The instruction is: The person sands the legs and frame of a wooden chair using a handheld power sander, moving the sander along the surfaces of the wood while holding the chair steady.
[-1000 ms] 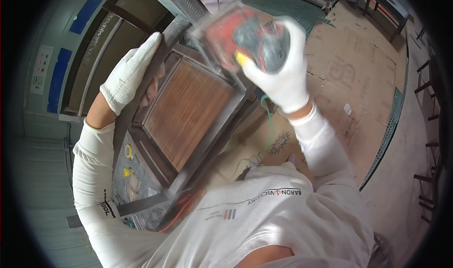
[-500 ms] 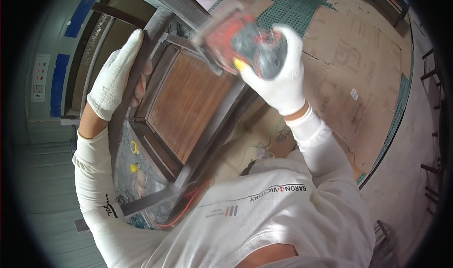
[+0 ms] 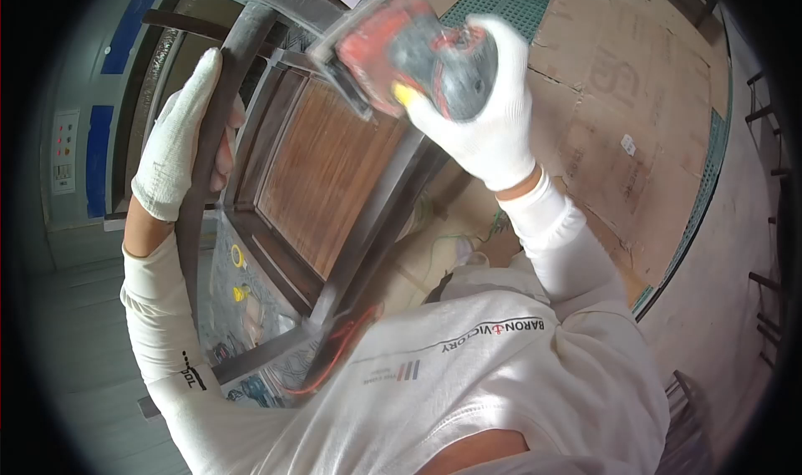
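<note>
My right hand (image 3: 501, 128), in a white glove, grips a red and dark grey handheld power sander (image 3: 422, 57) at the upper middle. The sander is tilted and slightly blurred, its flat pad facing left along a dark wooden frame; whether the pad touches wood I cannot tell. A yellow patch shows at the tip of my right thumb. At the left, my gloved left hand (image 3: 171, 162) is wrapped round a dark wooden rail (image 3: 209, 145), with some fingers showing on its far side. Between the hands lies a brown wood-grain panel (image 3: 330, 178) set in the frame (image 3: 380, 208).
Cardboard sheets (image 3: 601, 116) cover the floor at right over green matting (image 3: 510, 7). Below the panel are a yellow ring (image 3: 238, 256) and an orange cord (image 3: 338, 350). A control panel with small lights (image 3: 64, 153) is on the left wall. Dark furniture legs (image 3: 764, 283) line the far right.
The view has shifted a little. The sander and my right hand appear slightly higher and further left, and my left hand further left. Both grips are unchanged.
</note>
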A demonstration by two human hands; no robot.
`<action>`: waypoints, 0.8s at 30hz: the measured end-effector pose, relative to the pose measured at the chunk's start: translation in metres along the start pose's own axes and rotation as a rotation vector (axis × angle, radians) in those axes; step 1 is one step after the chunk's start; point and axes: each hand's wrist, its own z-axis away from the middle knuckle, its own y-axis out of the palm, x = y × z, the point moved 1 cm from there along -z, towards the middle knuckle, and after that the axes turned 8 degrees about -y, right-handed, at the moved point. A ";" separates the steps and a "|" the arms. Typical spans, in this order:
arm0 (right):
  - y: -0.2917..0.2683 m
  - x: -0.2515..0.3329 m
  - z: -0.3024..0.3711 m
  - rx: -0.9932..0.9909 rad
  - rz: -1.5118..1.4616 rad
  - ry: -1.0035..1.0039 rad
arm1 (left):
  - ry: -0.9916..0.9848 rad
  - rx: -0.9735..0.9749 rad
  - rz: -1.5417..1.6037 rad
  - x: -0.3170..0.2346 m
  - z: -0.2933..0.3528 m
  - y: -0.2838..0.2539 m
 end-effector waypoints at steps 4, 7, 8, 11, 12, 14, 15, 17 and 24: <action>-0.009 -0.034 0.104 -0.001 -0.065 0.519 | -0.015 -0.024 -0.020 -0.012 0.003 0.006; -0.010 -0.057 0.160 -0.017 -0.109 0.681 | 0.017 -0.001 -0.028 -0.008 -0.001 0.001; -0.008 -0.058 0.164 -0.016 -0.112 0.665 | 0.026 -0.015 -0.050 -0.008 0.002 -0.001; -0.014 -0.041 0.133 0.019 -0.029 0.547 | 0.047 -0.018 -0.020 -0.007 0.001 0.003; -0.013 -0.031 0.116 0.029 0.010 0.456 | 0.002 -0.066 -0.037 -0.007 0.004 0.004; -0.012 -0.015 0.088 0.073 -0.011 0.362 | 0.013 -0.050 -0.062 -0.004 0.003 0.007; -0.008 -0.011 0.082 0.047 -0.032 0.295 | 0.012 -0.074 -0.076 -0.007 0.009 0.003; -0.003 -0.016 0.103 0.026 -0.072 0.383 | 0.025 -0.087 -0.100 -0.008 0.021 -0.001; -0.003 -0.029 0.126 -0.046 -0.106 0.605 | 0.019 -0.134 -0.114 -0.013 0.025 0.003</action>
